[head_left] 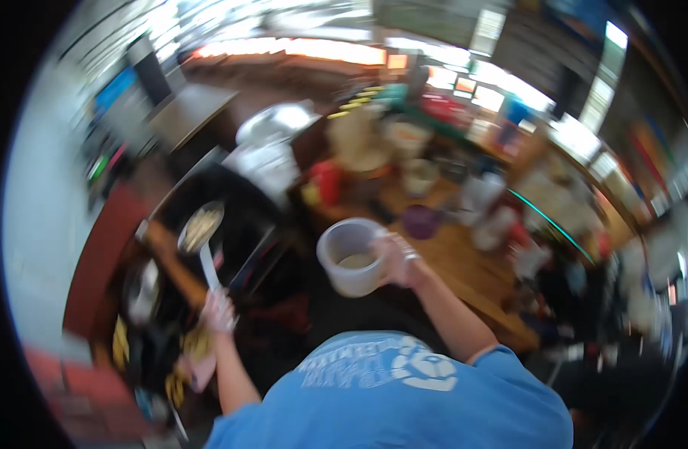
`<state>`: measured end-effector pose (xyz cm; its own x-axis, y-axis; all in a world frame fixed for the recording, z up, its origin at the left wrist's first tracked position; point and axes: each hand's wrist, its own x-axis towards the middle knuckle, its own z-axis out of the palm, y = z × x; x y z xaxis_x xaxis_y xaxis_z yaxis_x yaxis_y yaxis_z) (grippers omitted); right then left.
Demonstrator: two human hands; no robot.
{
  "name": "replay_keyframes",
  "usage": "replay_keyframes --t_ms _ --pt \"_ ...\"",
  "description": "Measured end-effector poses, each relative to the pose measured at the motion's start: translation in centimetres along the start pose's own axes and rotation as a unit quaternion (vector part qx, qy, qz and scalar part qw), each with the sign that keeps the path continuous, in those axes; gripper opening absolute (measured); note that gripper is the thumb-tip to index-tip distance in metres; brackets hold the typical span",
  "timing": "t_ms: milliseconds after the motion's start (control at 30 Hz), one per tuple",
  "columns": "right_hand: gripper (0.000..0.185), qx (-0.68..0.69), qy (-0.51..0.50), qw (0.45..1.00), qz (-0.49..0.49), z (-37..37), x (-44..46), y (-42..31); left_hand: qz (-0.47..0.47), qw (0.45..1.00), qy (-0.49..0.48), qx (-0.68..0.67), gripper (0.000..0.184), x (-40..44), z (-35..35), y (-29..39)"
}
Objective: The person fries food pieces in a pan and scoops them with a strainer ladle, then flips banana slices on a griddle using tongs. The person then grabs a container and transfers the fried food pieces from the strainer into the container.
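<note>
My left hand (218, 312) is closed round the pale handle of a ladle (208, 258). Its round head holds pale, lumpy food (202, 224), smeared by motion, and hangs over a dark surface. On the other side, my right hand (396, 260) grips the rim and side of a translucent plastic tub (351, 277). The tub tilts slightly towards me, with a little beige content (357, 261) at its bottom. Ladle and tub are well apart, one on each side of my body.
A wooden table (464, 277) on the right bears a purple bowl (420, 221), a red container (326, 182) and other blurred items. Behind the dark surface stands a shiny metal basin (276, 123). A metal pan (142, 290) and yellow bananas (121, 343) lie at left.
</note>
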<state>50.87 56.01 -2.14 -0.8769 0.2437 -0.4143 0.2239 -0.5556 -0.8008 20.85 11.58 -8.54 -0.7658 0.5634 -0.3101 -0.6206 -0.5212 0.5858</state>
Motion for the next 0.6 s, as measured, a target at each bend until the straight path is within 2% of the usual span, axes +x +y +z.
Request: replay_keyframes --t_ms 33,67,100,133,167,267,300,400,467,533,600 --pt "0.077 0.055 0.011 0.998 0.039 1.7 1.1 -0.8 0.048 0.998 0.003 0.052 0.025 0.1 -0.5 -0.1" --pt "0.077 0.108 0.035 0.991 0.075 3.8 2.6 -1.7 0.054 0.997 0.018 0.048 0.025 0.0 -1.9 -0.3" --pt "0.077 0.088 0.005 0.991 0.098 6.6 3.5 -2.7 0.105 0.980 0.092 0.144 0.029 0.2 -2.7 -1.2" --pt "0.075 0.068 -0.024 0.994 0.084 9.0 3.8 -3.8 0.105 0.976 0.102 0.161 0.034 -0.5 -1.0 -1.4" --pt "0.073 0.053 -0.047 0.995 0.067 10.8 4.6 -4.4 0.119 0.966 0.128 0.188 0.031 -0.9 -0.1 -1.3" --pt "0.063 -0.001 -0.025 0.997 0.075 14.1 8.9 -5.3 0.116 0.971 0.118 0.171 0.037 -2.1 3.0 0.3" --pt "0.061 0.044 -0.068 0.995 0.064 14.7 10.9 -5.2 0.112 0.975 0.108 0.159 0.040 -2.0 2.7 0.7" --pt "0.058 0.052 -0.075 0.995 0.029 16.8 17.3 -4.4 0.108 0.968 0.114 0.197 0.040 -2.6 1.9 0.7" --pt "0.059 0.083 -0.102 0.991 0.037 19.1 20.2 -4.5 0.102 0.972 0.112 0.178 0.041 -2.7 1.2 2.1" --pt "0.060 0.051 -0.050 0.996 0.052 21.6 22.1 -5.0 0.087 0.980 0.107 0.145 0.044 -2.7 1.4 3.9" --pt "0.062 0.026 -0.061 0.997 0.027 22.4 26.1 -4.4 0.090 0.977 0.118 0.153 0.042 -3.3 1.8 4.9"
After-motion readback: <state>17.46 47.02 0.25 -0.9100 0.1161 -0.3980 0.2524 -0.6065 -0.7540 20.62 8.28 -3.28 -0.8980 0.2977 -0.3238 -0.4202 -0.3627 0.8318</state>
